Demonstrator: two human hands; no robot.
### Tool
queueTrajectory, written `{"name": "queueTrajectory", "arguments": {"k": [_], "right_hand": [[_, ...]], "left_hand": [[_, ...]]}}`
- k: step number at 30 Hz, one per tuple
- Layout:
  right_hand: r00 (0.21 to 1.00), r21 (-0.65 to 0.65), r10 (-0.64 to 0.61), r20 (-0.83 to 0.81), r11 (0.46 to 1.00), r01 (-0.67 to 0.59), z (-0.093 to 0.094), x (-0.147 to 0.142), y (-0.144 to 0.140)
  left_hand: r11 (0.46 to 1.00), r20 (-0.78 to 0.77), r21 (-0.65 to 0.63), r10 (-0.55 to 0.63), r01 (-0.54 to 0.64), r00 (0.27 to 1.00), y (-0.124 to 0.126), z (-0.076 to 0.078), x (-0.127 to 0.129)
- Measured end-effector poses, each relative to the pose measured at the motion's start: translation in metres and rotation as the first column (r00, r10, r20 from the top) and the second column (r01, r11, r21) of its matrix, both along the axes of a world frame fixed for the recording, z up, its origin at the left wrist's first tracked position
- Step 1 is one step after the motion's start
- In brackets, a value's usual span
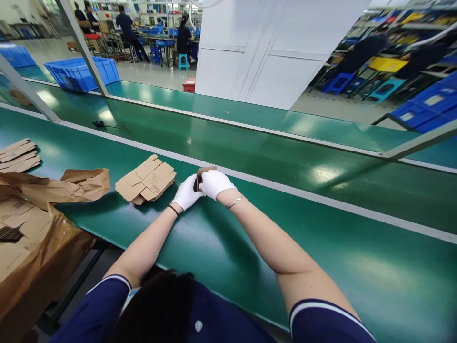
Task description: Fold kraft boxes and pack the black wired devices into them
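Observation:
Both my hands wear white gloves and meet above the green tabletop (303,219). Between them is a small brown cardboard box (205,170), partly folded, with a flap standing up at its far side. My left hand (188,192) grips the box from the left. On its right side my right hand (216,183) is closed, with its fingertips at the box's opening. Much of the box is hidden by the gloves. Left of my hands lies a stack of flat cardboard box blanks (146,180), some with print on them.
More flat blanks (19,156) lie at the far left, beside a brown paper-wrapped bundle of cardboard (46,238). A black object with a cable (99,124) rests on the green strip beyond the pale rail (250,178). A blue crate (84,74) stands behind. Several people sit in the background.

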State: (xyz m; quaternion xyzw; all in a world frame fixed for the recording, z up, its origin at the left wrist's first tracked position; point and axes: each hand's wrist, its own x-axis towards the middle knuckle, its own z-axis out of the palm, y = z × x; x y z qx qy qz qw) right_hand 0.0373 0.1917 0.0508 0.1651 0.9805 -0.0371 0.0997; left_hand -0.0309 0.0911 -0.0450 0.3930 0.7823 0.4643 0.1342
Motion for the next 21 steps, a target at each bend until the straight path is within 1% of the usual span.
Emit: {"name": "queueTrajectory", "arguments": {"k": [2,4,8,11,13,15,18,20,21], "right_hand": [[0.995,0.002,0.043,0.088,0.999,-0.043,-0.003,-0.015,-0.003],[0.988,-0.009,0.084,0.128,0.996,-0.083,-0.005,-0.024,0.001],[0.973,0.005,0.134,0.188,0.991,-0.137,-0.004,-0.028,0.012],[0.978,0.061,0.126,0.165,0.989,-0.138,-0.003,-0.026,0.01],[0.985,0.099,0.119,0.121,0.986,-0.131,-0.001,-0.021,0.006],[0.986,0.108,0.126,0.106,0.985,-0.137,-0.001,-0.012,0.003],[0.974,0.059,0.187,0.127,0.979,-0.196,-0.004,0.011,0.003],[0.972,0.045,0.218,0.09,0.974,-0.223,-0.011,0.026,0.007],[0.976,0.057,0.211,0.056,0.975,-0.214,-0.016,0.03,0.011]], "left_hand": [[0.999,-0.028,-0.015,0.03,-0.03,0.999,0.0,-0.001,0.002],[0.999,-0.032,-0.008,0.042,-0.042,0.999,0.0,-0.001,0.004],[0.999,-0.032,-0.018,0.042,-0.042,0.999,-0.001,-0.001,0.005],[0.998,-0.061,-0.042,0.042,-0.045,0.997,-0.001,0.0,0.004],[0.997,-0.074,-0.052,0.044,-0.048,0.996,0.0,-0.001,0.002],[0.997,-0.069,-0.061,0.042,-0.046,0.997,0.001,-0.002,0.0],[0.995,-0.04,-0.08,0.053,-0.056,0.998,-0.001,-0.001,0.005],[0.994,-0.081,-0.087,0.061,-0.068,0.995,-0.008,0.005,0.014],[0.994,-0.142,-0.08,0.056,-0.068,0.988,-0.013,0.011,0.02]]}}
